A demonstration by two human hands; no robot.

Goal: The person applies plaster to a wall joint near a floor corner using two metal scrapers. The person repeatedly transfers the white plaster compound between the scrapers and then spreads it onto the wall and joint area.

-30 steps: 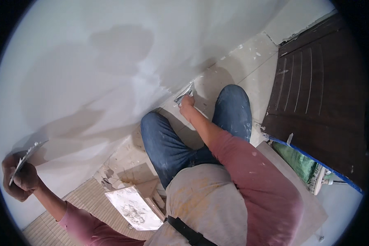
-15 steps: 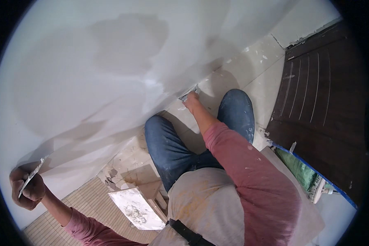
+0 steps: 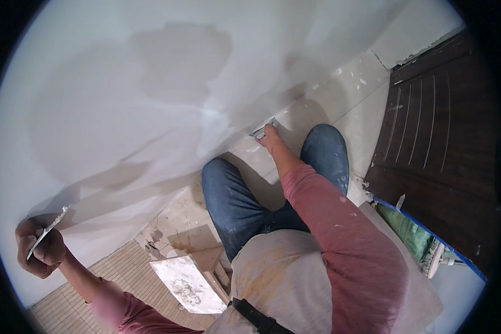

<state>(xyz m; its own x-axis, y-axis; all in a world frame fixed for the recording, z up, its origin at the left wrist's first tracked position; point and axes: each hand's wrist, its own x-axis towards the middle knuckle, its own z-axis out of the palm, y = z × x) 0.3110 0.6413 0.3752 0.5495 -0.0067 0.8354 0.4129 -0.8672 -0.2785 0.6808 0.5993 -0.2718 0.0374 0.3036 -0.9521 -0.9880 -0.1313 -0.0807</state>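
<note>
My left hand (image 3: 42, 250) is closed on a putty knife (image 3: 50, 229), its blade seen nearly edge-on with white filler along it, close to the white wall (image 3: 106, 111) at the far left. Down between my knees, my right hand (image 3: 269, 137) grips a flat scraper (image 3: 263, 129) at the seam where the wall meets the floor. The grip hides the scraper's handle. Damp-looking streaks and shadows lie on the wall above it.
A white board (image 3: 186, 284) with a heap of filler rests on a wooden stool (image 3: 212, 261) at lower left. Pale tiles (image 3: 350, 114) with white spots stretch ahead. A dark door panel (image 3: 428, 122) stands at right, with a brush (image 3: 433, 259) and green sheeting (image 3: 409, 229) below it.
My left hand with the putty knife has shifted slightly up and right. My right hand stays at the wall's foot, and the whole view has drifted a little.
</note>
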